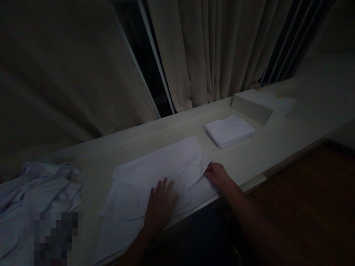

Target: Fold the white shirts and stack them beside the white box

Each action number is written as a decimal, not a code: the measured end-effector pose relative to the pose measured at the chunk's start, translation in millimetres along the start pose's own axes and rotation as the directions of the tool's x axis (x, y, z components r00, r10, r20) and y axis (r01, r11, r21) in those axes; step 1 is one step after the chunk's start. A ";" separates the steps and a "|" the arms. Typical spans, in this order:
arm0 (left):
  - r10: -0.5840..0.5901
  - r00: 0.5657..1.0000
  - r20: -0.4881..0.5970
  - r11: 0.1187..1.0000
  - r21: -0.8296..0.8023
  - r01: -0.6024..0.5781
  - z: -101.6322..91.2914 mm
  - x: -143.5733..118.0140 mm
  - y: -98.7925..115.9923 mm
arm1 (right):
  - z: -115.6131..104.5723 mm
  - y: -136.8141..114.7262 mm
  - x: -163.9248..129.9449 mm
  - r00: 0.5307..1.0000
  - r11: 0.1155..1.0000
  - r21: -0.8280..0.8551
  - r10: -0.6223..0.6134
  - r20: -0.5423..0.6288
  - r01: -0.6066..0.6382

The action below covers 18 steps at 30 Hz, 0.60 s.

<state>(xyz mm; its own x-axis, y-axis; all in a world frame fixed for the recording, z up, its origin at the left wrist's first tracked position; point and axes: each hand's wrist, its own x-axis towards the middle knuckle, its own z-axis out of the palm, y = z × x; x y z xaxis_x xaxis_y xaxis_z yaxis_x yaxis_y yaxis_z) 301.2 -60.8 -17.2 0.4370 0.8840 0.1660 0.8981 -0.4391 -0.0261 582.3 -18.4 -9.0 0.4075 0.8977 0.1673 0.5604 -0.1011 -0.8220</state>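
Note:
A white cloth (pixel 155 173) lies spread on the pale wooden counter (pixel 277 144), partly folded over itself. My left hand (pixel 161 205) rests flat on the cloth's near middle, fingers apart. My right hand (pixel 219 175) pinches the cloth's right edge, where a corner is lifted a little. A neatly folded white cloth (pixel 230 131) sits further back to the right, apart from both hands.
A crumpled heap of white cloths (pixel 39 192) lies at the counter's left end. A pale box (pixel 260 103) stands behind the folded cloth. Beige curtains (pixel 216 48) hang behind the counter. Dark floor (pixel 310 192) is at the right. The room is dim.

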 end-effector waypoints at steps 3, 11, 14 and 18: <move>0.004 1.000 0.005 1.000 -0.002 -0.004 0.7 -0.2 -0.5 | -14.9 14.5 -0.5 0.991 0.990 0.057 0.129 0.025 -0.130; 0.006 1.000 0.014 1.000 0.001 -0.006 1.9 -0.2 -1.8 | -29.0 16.4 12.5 0.994 0.992 -0.119 0.020 -0.109 -0.033; 0.011 1.000 0.006 1.000 0.002 -0.011 2.5 -0.6 -2.1 | -17.4 9.5 10.2 0.995 0.960 -0.269 -0.091 -0.032 0.079; 0.008 1.000 0.010 1.000 -0.003 -0.008 2.2 -1.4 -2.0 | -8.7 5.3 11.0 0.999 0.970 -0.242 -0.031 0.009 0.032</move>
<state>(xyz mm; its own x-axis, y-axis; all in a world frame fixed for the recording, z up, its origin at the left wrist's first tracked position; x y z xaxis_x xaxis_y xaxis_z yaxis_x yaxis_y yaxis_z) 298.9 -60.8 -19.5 0.4446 0.8819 0.1564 0.8944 -0.4466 -0.0246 596.0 -12.7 -6.8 0.3837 0.9041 0.1878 0.7310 -0.1731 -0.6600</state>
